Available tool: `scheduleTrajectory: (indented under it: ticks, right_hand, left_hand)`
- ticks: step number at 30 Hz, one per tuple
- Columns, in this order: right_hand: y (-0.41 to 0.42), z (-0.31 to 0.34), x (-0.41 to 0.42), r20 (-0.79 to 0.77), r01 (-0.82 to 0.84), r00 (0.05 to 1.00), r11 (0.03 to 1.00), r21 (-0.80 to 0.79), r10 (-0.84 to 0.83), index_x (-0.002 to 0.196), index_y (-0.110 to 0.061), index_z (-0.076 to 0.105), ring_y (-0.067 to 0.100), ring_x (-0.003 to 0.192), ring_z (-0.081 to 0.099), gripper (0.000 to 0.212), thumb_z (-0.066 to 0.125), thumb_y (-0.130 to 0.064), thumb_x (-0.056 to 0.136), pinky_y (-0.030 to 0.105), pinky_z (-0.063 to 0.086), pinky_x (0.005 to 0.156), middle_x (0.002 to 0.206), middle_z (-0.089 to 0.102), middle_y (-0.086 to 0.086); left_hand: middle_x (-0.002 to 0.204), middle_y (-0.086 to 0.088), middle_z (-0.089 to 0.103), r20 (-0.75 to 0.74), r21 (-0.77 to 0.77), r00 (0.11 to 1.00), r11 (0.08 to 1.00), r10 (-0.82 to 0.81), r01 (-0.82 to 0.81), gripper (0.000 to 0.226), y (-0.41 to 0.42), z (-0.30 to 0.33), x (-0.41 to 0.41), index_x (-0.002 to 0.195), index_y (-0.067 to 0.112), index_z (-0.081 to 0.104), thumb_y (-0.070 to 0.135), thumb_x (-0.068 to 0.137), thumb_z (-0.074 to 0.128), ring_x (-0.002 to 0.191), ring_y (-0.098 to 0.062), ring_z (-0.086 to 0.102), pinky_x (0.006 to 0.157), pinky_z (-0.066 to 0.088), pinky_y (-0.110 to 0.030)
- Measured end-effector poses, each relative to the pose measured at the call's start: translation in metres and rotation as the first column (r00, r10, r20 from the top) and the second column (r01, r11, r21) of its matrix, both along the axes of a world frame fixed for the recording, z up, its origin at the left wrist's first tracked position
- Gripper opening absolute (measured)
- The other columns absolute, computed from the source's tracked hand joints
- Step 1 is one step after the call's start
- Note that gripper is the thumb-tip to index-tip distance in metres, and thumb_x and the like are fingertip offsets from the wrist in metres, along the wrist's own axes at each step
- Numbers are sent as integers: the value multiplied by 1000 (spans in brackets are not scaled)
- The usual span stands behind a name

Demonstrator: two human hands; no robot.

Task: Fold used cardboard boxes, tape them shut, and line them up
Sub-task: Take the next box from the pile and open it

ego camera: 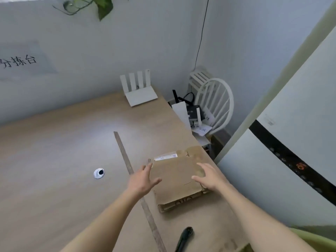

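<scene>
Flattened brown cardboard box [179, 180] sits at about 4 o'clock on the light wooden table [54, 151], near the right edge. Left hand [143, 179] and right hand [209, 176], fingers spread, flank it at 9 and 3, probably squaring it up; contact's blurry, can't tell.

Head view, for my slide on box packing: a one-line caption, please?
Both open hands, left hand and right hand, reach for a flattened cardboard box on the wooden table.

A wooden table [63, 142] carries a flattened cardboard box [179, 180], a long ruler [125, 151], a white router [140, 94] and a dark tool [184, 239].
</scene>
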State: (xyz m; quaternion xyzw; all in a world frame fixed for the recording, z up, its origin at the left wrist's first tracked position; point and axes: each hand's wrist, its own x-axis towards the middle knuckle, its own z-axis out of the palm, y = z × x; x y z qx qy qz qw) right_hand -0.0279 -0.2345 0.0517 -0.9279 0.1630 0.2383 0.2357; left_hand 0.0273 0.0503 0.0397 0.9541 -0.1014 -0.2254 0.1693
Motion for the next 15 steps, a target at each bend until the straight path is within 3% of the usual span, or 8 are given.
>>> scheduleTrajectory:
  ticks: [5,11,15]
  right_hand:
    - [-31,-61,24,-27,59,998,998,4,-59,157,-43,20,23,149,31,96,64,-75,78,51,40,111,166,19,-7]
    - [-50,-101,49,-111,164,982,984,75,-155,159,-44,-1,32,154,16,119,70,-78,70,58,28,116,170,1,4]
    - [-48,-114,47,-110,212,973,973,91,-201,157,-47,-3,34,152,22,126,70,-84,61,58,34,115,170,3,2]
  left_hand:
    - [152,-6,39,-136,18,985,994,107,-105,91,-19,-60,5,158,27,17,69,88,54,132,-29,48,102,46,-41]
    - [151,-6,39,-221,7,946,970,237,-241,95,-36,-99,7,159,25,13,67,87,58,131,-27,49,100,47,-38]
    - [152,-3,38,-234,-44,925,947,301,-319,97,-45,-107,3,158,23,16,66,85,62,133,-25,48,101,47,-38]
